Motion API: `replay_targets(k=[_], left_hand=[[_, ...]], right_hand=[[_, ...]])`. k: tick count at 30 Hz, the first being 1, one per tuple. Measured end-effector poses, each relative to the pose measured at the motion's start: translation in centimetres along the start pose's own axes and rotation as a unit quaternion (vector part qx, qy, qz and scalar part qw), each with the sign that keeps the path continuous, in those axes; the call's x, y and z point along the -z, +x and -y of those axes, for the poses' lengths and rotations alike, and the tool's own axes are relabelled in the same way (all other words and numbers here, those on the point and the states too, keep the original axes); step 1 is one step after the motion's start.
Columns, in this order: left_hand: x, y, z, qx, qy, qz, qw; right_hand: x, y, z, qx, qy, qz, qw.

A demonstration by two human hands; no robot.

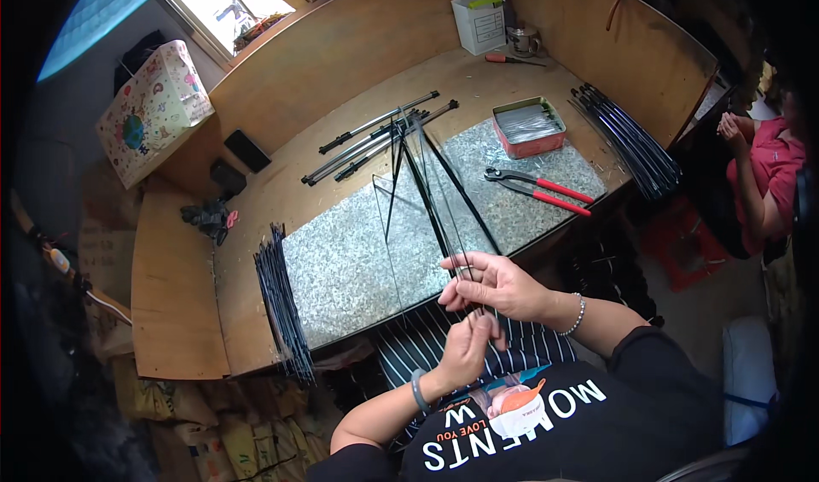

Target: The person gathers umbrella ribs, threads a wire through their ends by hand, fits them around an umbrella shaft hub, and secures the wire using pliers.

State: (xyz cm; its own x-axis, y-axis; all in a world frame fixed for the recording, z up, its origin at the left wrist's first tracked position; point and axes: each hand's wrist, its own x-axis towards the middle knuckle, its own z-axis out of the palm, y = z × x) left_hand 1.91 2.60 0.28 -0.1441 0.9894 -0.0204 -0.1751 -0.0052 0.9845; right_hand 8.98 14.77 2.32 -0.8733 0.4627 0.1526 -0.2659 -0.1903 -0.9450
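A black umbrella frame of thin ribs reaches from my lap over the speckled grey slab, its ribs meeting at the far end. My left hand is closed around the near ends of some ribs, close to my body. Just above it, my right hand pinches thin ribs between thumb and fingers. Some ribs splay out and rest over the slab. Right of the frame lie red-handled pincers, and behind them stands a red tin of thin clear or silvery pieces.
Bundles of black ribs lie at the left and right table edges. Silver umbrella shafts lie behind the slab. A white bin, a metal mug and a screwdriver sit at the back. Another person sits at right.
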Motion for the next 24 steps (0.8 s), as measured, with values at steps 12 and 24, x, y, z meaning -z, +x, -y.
replay_targets(k=[12,24], left_hand=[[10.2,6.0,-10.4,-0.308,0.518,-0.311,0.735],[10.4,-2.2,-0.7,0.027,0.583,-0.206,0.785]], right_hand=[[0.7,-2.4,6.3,-0.028,0.006,0.019,0.999],[2.1,0.0,5.8,0.023,-0.022,-0.046,0.998]])
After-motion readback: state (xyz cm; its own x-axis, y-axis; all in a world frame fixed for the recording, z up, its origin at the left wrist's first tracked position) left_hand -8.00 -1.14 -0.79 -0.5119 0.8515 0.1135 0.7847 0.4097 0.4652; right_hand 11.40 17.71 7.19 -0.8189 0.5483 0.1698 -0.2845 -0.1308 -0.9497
